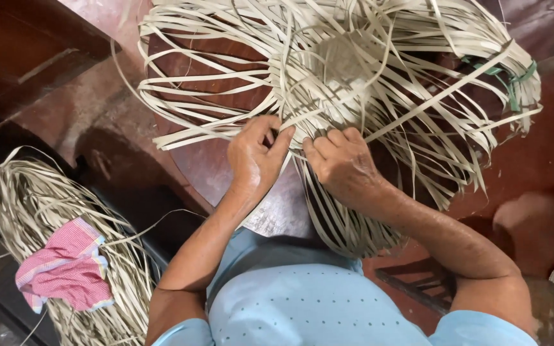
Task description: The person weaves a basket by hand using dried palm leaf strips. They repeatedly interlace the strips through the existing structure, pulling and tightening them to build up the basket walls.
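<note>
While I look down from the head camera, my left hand (254,157) and right hand (341,163) sit side by side, fingers curled and pinching pale flat strips at the near edge of the half-woven basket (335,70). It rests on a dark round table (226,166), loose strip ends fanning outward.

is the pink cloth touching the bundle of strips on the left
Touching. The head view shows the pink cloth lying right on top of the bundle of strips, with no gap.
</note>
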